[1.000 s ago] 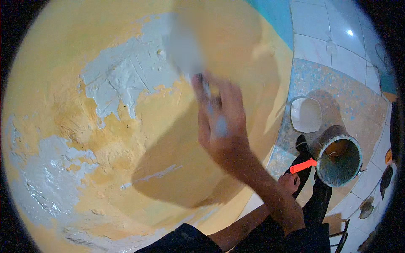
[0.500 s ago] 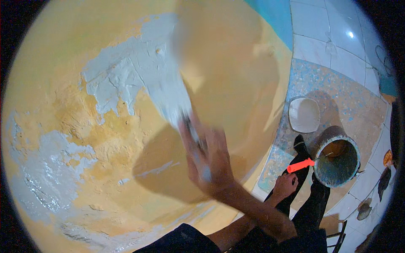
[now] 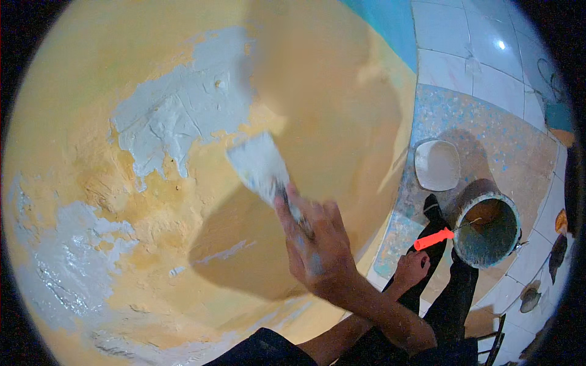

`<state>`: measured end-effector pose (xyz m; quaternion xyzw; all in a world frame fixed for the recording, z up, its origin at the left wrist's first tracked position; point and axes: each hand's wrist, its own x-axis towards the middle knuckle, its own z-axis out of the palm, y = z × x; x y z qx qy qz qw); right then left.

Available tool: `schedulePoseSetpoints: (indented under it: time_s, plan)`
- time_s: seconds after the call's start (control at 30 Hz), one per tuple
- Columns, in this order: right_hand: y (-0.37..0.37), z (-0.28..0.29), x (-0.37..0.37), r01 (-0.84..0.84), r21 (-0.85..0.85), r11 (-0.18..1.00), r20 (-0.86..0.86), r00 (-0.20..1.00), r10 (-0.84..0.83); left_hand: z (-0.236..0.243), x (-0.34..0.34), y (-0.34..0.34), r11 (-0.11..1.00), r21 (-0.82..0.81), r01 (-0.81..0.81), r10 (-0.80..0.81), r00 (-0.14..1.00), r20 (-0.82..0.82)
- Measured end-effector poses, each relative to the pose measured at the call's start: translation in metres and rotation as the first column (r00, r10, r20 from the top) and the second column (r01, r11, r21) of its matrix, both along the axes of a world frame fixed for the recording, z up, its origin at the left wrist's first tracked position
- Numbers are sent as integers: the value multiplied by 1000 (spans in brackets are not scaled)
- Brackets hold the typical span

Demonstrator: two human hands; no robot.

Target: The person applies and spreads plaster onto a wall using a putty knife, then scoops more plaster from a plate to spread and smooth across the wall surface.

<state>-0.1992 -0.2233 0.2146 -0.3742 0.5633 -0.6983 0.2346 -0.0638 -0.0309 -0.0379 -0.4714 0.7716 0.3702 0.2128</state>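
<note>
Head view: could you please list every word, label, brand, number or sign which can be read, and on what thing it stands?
There are none: no readable text on the scraper in the right hand, the yellow wall, the bucket, the orange handle or the white dish.
The small dark things at the right edge are too unclear to tell.

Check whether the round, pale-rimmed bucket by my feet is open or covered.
Open: no lid covers the bucket, and its brown-stained inside shows beside the bright orange tool handle.
</note>
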Motion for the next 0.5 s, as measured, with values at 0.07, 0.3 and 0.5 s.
schedulePoseSetpoints:
  time_s: [0.07, 0.3, 0.5]
  plan:
    - [6, -2, -8, -6, -9, 1000, 22, 1000, 7, -1, 0, 0, 999, -15, 47, -45, 995, 93]
    - [-72, -6, -50, 241, -33, 970, -106, 964, -243, 0, -1, 2, 995, -90, -42, 36, 996, -78]
    - [-3, 26, -37, 9, 1, 1000, 15, 1000, -9, 2, -1, -7, 1000, -21, 8, -7, 1000, 27]
